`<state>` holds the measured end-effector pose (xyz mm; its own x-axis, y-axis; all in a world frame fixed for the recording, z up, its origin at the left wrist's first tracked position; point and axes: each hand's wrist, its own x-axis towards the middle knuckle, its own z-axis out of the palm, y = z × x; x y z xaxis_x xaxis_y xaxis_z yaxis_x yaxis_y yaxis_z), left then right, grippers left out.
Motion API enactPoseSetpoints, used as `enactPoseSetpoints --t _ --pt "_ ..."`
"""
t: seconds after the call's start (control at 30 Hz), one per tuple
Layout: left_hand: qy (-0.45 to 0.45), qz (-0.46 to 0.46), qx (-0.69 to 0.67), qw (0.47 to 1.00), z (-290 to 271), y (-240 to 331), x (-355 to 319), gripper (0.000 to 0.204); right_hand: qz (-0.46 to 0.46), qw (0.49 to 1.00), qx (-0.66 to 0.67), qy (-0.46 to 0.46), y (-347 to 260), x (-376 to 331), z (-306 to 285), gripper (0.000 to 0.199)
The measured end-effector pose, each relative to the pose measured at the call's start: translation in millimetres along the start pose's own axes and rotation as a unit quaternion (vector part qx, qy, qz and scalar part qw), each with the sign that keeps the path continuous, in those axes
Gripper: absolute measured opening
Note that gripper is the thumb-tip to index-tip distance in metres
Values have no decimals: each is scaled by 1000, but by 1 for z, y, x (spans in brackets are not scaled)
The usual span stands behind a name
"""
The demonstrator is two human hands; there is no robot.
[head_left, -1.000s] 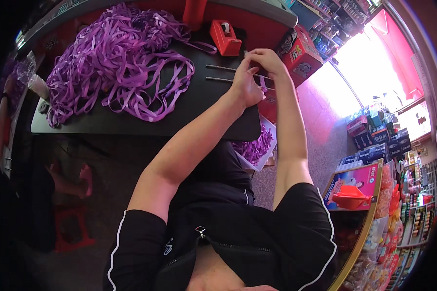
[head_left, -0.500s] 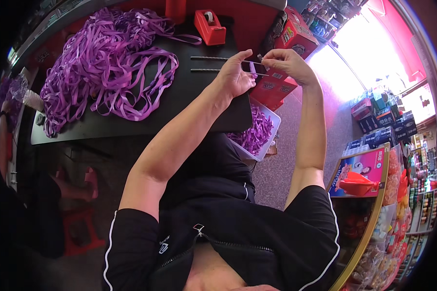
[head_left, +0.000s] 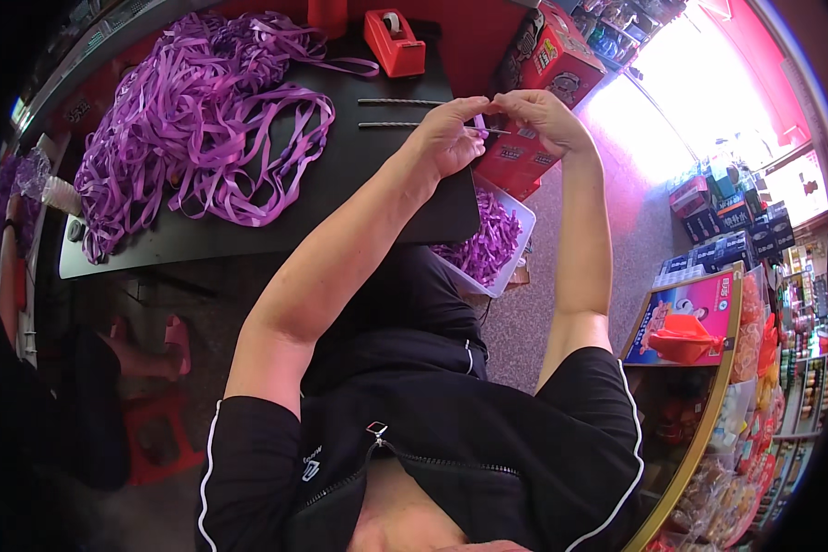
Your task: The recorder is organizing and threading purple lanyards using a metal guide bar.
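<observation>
Both hands meet at about one o'clock from the middle of the head view, over the right end of the black worktop (head_left: 248, 230); the left hand (head_left: 446, 138) is pinched narrow on a small strip of purple ribbon (head_left: 479, 122), and the right hand (head_left: 545, 118) pinches the end of a thin metal rod (head_left: 492, 131) at the same spot; the step in hand looks like fixing or winding the strip onto the rod. Two more rods (head_left: 400, 112) lie on the worktop at nine o'clock of the hands; the red tape dispenser (head_left: 394, 41) stands at eleven; a white tub of cut purple pieces (head_left: 488, 241) sits below at six; the big ribbon heap (head_left: 193, 120) lies further at nine. The next move likely calls for steady fingertip tension.
</observation>
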<state>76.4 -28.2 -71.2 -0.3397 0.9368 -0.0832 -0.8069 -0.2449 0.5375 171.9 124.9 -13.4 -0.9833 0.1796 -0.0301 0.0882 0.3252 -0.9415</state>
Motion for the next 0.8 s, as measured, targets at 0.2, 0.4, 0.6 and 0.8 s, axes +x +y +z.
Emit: enactPoseSetpoints --t 0.2,0.4,0.6,0.8 --pt "-29 13 7 999 -11 -2 7 23 28 971 201 123 30 9 10 39" --pt "-37 25 0 999 -11 -1 7 16 -75 979 128 141 32 1 34 30" --pt "-14 42 8 999 -15 -4 8 19 -67 981 120 139 31 1 27 20" --pt "15 35 8 999 -10 -5 7 20 -21 988 126 91 32 9 10 20"
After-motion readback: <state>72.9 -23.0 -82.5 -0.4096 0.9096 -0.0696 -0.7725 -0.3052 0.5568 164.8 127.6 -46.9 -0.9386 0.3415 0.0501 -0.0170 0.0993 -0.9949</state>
